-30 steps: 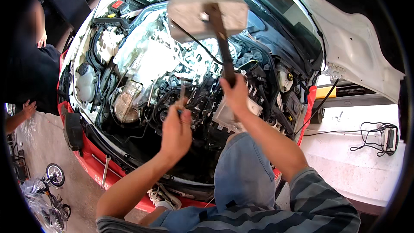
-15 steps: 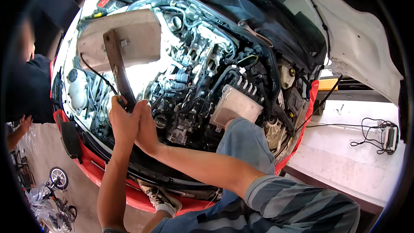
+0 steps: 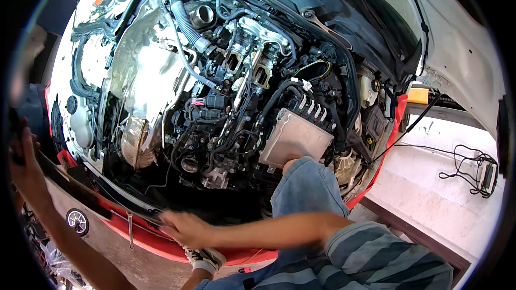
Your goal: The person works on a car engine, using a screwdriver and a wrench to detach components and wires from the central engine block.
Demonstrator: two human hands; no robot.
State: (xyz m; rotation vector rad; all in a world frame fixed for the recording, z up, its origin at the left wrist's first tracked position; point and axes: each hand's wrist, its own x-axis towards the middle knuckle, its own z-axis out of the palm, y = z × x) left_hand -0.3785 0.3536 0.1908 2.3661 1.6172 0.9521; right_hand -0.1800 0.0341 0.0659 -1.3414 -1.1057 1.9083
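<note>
At the far left, my left hand point(image 3: 24, 158) is raised with its fingers curled on the end of a long dark bar point(image 3: 80, 190). The bar slants down across the front left edge of the car. My right hand point(image 3: 185, 229), smeared by motion, is low over the front edge, above my shoe point(image 3: 207, 258); whether its fingers hold anything is unclear. Between and beyond my hands lies the exposed engine point(image 3: 231, 107). A silvery heat shield point(image 3: 153, 80) shows on its left side. My bent knee point(image 3: 306, 180) rests against a flat silver module point(image 3: 298, 139).
A wrench point(image 3: 328, 27) lies along the far edge of the bay. The raised white hood point(image 3: 457, 64) stands at right. A coiled cable with a small device point(image 3: 486, 174) lies on a white surface. Another person point(image 3: 32, 102) is at far left; a small wheel point(image 3: 78, 221) stands below.
The dark bar and the beige panel have left the engine bay's left side, uncovering the heat shield. My left hand has swung far left; my right has dropped toward the front edge.
</note>
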